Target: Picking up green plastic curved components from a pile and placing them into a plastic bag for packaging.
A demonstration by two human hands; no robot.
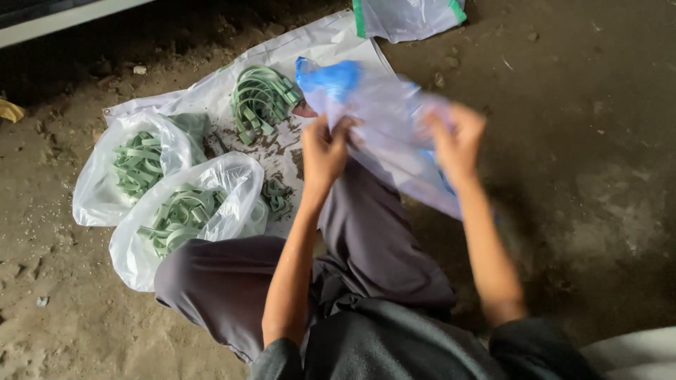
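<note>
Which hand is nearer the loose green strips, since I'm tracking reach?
Left. The left hand holds the bag beside the loose strips; the right hand grips its far side, likely less handy.

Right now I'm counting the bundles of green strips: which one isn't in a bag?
The loose pile of green strips farthest from the person, lying bare on the white sheet. The other two sit inside white plastic bags.

Left hand (pixel 325 149) and right hand (pixel 458 141) grip clear plastic bag (pixel 391 123); two white bags (pixel 211 184) of green strips (pixel 179 214) beside knee, loose pile (pixel 262 98) on white sheet (pixel 310 46).
</note>
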